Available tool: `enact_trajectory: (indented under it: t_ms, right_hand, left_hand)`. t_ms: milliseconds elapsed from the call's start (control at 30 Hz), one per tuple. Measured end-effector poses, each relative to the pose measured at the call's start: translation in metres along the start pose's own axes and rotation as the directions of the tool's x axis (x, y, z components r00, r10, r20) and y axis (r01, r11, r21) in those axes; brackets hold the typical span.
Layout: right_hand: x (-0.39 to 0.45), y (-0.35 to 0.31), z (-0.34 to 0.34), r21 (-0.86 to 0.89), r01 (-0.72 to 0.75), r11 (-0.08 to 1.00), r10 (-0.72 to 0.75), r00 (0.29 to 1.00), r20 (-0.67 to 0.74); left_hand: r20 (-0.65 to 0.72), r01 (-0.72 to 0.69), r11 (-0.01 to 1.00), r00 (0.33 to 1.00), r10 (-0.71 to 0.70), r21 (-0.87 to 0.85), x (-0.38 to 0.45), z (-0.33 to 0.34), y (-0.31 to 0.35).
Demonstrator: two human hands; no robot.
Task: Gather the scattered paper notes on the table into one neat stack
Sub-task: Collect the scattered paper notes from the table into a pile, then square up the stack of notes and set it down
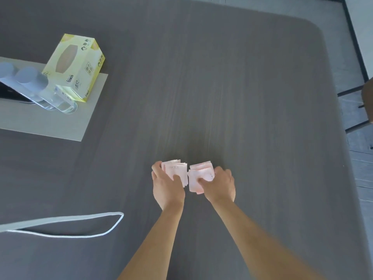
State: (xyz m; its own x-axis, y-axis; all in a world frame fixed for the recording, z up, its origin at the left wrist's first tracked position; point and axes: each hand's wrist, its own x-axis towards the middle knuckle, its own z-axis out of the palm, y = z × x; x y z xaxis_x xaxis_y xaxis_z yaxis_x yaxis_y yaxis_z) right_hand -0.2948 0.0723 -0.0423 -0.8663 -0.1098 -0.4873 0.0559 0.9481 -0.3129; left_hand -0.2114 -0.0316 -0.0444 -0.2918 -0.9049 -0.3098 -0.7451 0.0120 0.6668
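Observation:
Two bunches of pale pink paper notes sit side by side low in the middle of the dark grey table (pixel 222 87). My left hand (pixel 167 186) grips the left bunch of notes (pixel 177 169), thumb on top and fingers behind its left edge. My right hand (pixel 221 185) holds the right bunch of notes (pixel 201 172), thumb pressed on its face. The two bunches nearly touch at their inner edges. Both are uneven, with corners sticking out. I see no loose notes elsewhere on the table.
At the far left a yellow tissue box (pixel 74 66) and two clear water bottles (pixel 46 91) stand on a light grey mat (pixel 50 126). A white cable (pixel 80 225) loops at the lower left. The table's rounded right edge borders the floor and a chair (pixel 367 102).

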Motion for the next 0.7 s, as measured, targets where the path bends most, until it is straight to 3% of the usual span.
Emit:
enact_trajectory:
  t_ms: [133, 200, 300, 400, 500, 600, 700]
  right_hand:
    - [0.001, 0.022, -0.011, 0.256, 0.063, 0.965, -0.06, 0.998, -0.021]
    - [0.0, 0.034, -0.027, 0.477, 0.01, 0.879, -0.047, 0.997, 0.067]
    - [-0.009, 0.046, -0.053, 0.643, -0.026, 0.765, -0.129, 0.973, 0.193]
    - [-0.024, 0.052, -0.065, 0.661, -0.023, 0.75, -0.21, 0.939, 0.271]
    - [-0.044, 0.048, -0.058, 0.587, 0.055, 0.808, -0.266, 0.922, 0.28]
    - [-0.069, 0.045, -0.04, 0.478, 0.122, 0.87, -0.234, 0.955, 0.182]
    - [-0.092, 0.051, -0.032, 0.545, 0.119, 0.83, -0.185, 0.98, 0.068]
  left_hand:
    - [0.06, -0.003, 0.984, 0.998, 0.014, -0.175, -0.003, -0.011, 0.003]
    - [0.082, -0.013, 0.988, 0.996, 0.026, -0.152, -0.004, -0.018, 0.0]
    - [0.168, 0.04, 0.986, 0.986, -0.012, -0.163, -0.009, -0.028, -0.002]
    - [0.323, 0.11, 0.98, 0.945, -0.052, -0.165, -0.022, -0.038, -0.001]
    - [0.499, 0.127, 0.973, 0.867, -0.013, -0.195, -0.043, -0.045, -0.001]
    - [0.589, 0.069, 0.982, 0.807, 0.049, -0.176, -0.067, -0.049, -0.006]
    - [0.572, 0.038, 0.984, 0.817, 0.068, -0.172, -0.086, -0.05, -0.015]
